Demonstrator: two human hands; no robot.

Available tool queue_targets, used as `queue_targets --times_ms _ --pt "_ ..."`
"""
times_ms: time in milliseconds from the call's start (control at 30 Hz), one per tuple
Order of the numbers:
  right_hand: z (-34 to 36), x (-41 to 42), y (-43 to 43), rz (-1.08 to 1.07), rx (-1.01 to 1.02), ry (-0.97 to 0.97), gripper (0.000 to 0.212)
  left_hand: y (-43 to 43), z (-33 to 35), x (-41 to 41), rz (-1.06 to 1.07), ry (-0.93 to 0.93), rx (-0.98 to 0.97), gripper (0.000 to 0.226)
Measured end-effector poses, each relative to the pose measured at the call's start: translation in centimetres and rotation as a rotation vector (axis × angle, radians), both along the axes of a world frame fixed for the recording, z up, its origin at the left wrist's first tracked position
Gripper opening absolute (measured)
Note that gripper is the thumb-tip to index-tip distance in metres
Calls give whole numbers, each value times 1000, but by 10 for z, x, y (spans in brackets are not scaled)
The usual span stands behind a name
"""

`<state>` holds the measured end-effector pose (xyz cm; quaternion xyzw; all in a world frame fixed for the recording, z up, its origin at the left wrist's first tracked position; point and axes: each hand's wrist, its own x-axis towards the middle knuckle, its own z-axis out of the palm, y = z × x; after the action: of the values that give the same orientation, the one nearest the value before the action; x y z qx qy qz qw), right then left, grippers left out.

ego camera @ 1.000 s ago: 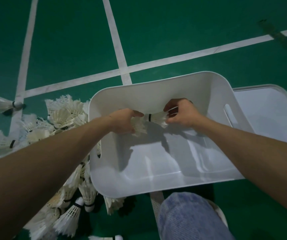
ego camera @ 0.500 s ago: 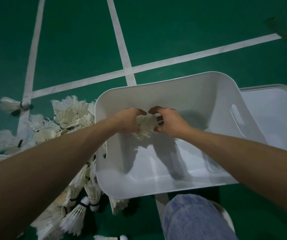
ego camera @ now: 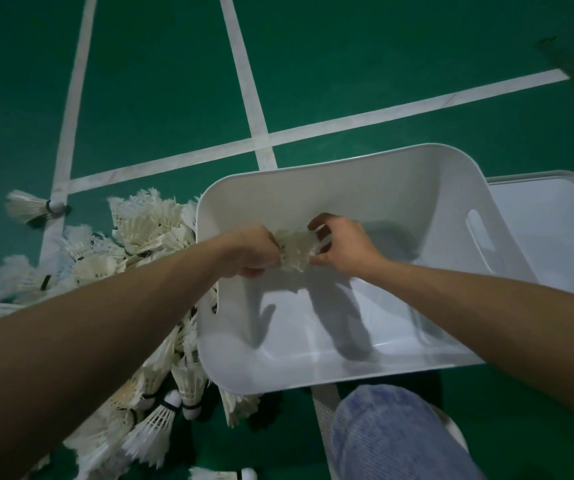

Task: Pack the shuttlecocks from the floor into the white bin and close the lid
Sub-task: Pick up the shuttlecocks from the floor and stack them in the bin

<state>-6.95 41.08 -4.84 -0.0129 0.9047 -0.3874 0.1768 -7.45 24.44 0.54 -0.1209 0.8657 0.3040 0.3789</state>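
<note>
I had both hands over the one white bin (ego camera: 347, 183), each with its grip clamped on the same small bunch of shuttlecocks (ego camera: 296, 251). My left hand (ego camera: 254, 252) had its fingers curled round the left end of the bunch, and my right hand (ego camera: 344, 247) pinched the right end between thumb and fingers. The feathers were pressed so close together that I could not tell how many shuttlecocks were in the bunch. It hung in the air inside the bin, near the far wall and above the bottom, where the two shadows of my forearms fell.

The bin stood on the green floor (ego camera: 157, 81) with two handle slots showing, one in the right wall (ego camera: 483, 237) and one half hidden in the left wall (ego camera: 214, 306). Its one lid (ego camera: 552, 237) lay flat on the floor just beside the bin's right side, off the bin.

To the left of the bin, touching its wall, lay a heap of shuttlecocks (ego camera: 147, 230), too many and too tangled to count. One lone shuttlecock (ego camera: 32, 207) lay apart at the far left, and one more (ego camera: 223, 474) showed at the bottom edge.

Three white court lines (ego camera: 244, 74) crossed the floor beyond the bin. One knee (ego camera: 393, 438) in pale blue cloth sat just below the bin's near rim.
</note>
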Motion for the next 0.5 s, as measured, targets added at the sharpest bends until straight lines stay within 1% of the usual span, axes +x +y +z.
queue_targets --times_ms 100,200,267,333,500 --pt "-2 -5 0 -47 -24 32 52 -3 -1 -4 59 -24 33 28" --pt "-7 -3 -2 -25 -12 50 52 -2 -1 -4 43 27 4 26" --pt "-9 -1 -1 8 4 53 53 -1 0 -4 -4 131 -30 27" --pt "-8 -1 1 12 -5 40 53 -1 0 -6 -100 220 -77 36" --pt "0 -3 5 48 20 30 58 -2 -3 -8 -261 255 -144 53"
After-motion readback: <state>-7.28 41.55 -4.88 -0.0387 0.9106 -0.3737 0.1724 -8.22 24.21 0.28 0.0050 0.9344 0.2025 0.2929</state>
